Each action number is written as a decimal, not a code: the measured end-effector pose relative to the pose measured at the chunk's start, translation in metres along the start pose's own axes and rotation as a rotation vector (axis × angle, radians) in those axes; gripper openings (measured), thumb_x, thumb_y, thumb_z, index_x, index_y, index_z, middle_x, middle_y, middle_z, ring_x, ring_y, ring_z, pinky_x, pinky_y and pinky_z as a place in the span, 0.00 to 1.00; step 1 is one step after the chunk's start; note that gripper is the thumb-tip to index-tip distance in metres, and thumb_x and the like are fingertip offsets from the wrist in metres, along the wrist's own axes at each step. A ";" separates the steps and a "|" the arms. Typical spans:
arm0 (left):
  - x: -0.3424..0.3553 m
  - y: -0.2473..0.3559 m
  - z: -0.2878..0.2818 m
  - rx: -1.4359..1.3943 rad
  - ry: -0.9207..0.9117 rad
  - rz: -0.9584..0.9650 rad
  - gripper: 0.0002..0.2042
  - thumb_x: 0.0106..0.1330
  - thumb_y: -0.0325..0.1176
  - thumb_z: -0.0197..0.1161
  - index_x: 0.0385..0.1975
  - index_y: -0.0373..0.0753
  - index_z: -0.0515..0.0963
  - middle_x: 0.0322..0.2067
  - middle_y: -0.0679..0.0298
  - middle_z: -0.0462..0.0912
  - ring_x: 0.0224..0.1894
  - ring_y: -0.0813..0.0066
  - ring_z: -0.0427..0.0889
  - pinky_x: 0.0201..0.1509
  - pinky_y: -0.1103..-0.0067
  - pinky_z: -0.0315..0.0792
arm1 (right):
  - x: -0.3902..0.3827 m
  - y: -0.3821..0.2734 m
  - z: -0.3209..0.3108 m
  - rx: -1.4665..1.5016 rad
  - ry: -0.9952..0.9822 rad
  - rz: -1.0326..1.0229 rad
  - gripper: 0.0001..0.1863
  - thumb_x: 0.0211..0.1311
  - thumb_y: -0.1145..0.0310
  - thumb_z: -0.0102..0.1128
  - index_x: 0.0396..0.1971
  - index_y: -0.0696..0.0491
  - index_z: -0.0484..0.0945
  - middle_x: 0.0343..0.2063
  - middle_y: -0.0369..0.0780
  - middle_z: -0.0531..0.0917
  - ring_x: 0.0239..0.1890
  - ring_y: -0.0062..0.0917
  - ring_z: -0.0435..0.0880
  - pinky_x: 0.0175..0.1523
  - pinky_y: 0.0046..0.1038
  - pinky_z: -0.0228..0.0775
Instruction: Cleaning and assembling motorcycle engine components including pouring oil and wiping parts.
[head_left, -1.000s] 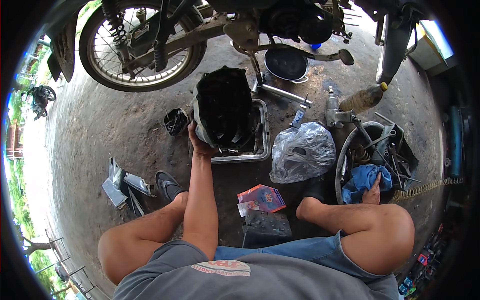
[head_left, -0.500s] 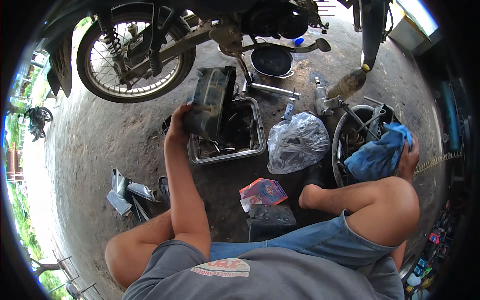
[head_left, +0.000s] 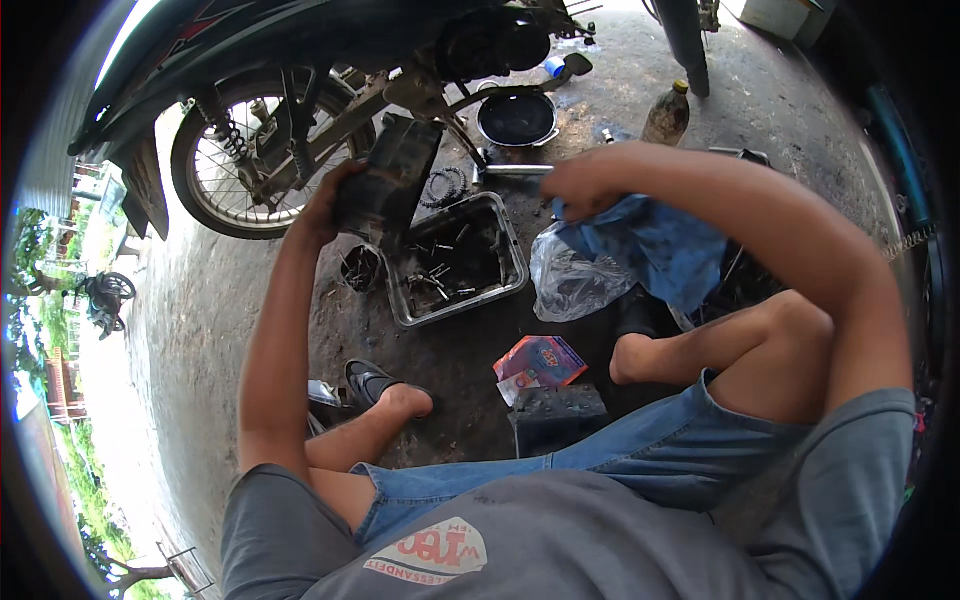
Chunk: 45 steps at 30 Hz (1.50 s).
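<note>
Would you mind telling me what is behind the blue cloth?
Behind the blue cloth in the right hand, part of the clear plastic bag shows; whatever the cloth covers cannot be seen.

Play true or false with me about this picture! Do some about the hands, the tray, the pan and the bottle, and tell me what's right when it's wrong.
1. The left hand holds a dark boxy part. True.
2. The right hand holds a red cloth. False: it holds a blue cloth.
3. Small metal pieces lie in the tray. True.
4. The round black pan is inside the tray. False: the pan is apart from the tray, farther away.
5. The bottle has a yellow cap. True.
</note>
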<state>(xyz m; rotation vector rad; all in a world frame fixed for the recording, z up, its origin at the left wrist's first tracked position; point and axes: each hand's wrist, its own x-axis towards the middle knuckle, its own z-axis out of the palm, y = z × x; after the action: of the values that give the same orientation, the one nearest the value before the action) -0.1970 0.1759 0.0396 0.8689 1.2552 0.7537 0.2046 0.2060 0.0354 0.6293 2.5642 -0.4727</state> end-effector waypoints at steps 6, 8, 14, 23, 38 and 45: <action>-0.004 0.019 0.017 0.216 0.080 -0.145 0.22 0.65 0.52 0.64 0.47 0.39 0.82 0.39 0.64 0.88 0.37 0.72 0.88 0.46 0.74 0.83 | 0.151 -0.058 0.061 0.234 0.004 0.039 0.21 0.56 0.57 0.67 0.44 0.56 0.88 0.43 0.49 0.89 0.45 0.42 0.89 0.50 0.42 0.80; -0.007 0.011 0.021 0.252 0.115 -0.134 0.21 0.64 0.51 0.65 0.46 0.39 0.81 0.37 0.65 0.87 0.35 0.73 0.88 0.44 0.75 0.82 | 0.183 -0.075 0.094 0.552 0.084 0.051 0.21 0.57 0.54 0.65 0.40 0.56 0.88 0.38 0.47 0.90 0.39 0.39 0.88 0.45 0.41 0.78; -0.008 -0.026 0.025 0.308 0.164 -0.051 0.22 0.61 0.48 0.68 0.47 0.37 0.80 0.39 0.62 0.84 0.38 0.73 0.85 0.43 0.76 0.80 | 0.223 -0.144 0.183 1.122 -0.032 -0.159 0.19 0.58 0.57 0.64 0.41 0.57 0.89 0.32 0.39 0.89 0.32 0.24 0.80 0.41 0.37 0.74; -0.019 -0.054 0.027 0.389 0.176 0.098 0.43 0.51 0.45 0.76 0.68 0.32 0.68 0.48 0.45 0.81 0.44 0.63 0.86 0.48 0.71 0.81 | 0.242 -0.168 0.198 1.067 -0.175 -0.022 0.21 0.53 0.58 0.68 0.42 0.57 0.89 0.36 0.43 0.90 0.35 0.31 0.87 0.43 0.38 0.78; -0.001 -0.088 0.010 0.526 0.198 -0.038 0.42 0.49 0.48 0.75 0.66 0.37 0.71 0.44 0.49 0.84 0.40 0.63 0.86 0.47 0.71 0.79 | 0.237 -0.174 0.192 1.008 -0.139 -0.046 0.21 0.54 0.56 0.66 0.42 0.56 0.89 0.38 0.45 0.90 0.36 0.34 0.87 0.44 0.39 0.77; 0.005 -0.097 0.000 0.436 0.219 -0.060 0.43 0.51 0.49 0.74 0.68 0.36 0.68 0.45 0.47 0.84 0.43 0.64 0.87 0.49 0.70 0.79 | 0.241 -0.169 0.195 1.032 -0.161 -0.030 0.20 0.56 0.56 0.67 0.43 0.55 0.89 0.40 0.44 0.90 0.39 0.33 0.87 0.47 0.39 0.77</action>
<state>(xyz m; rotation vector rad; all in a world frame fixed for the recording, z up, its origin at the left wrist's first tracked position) -0.1943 0.1337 -0.0478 1.1150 1.6699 0.5433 -0.0039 0.0660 -0.2130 0.8128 2.0291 -1.8017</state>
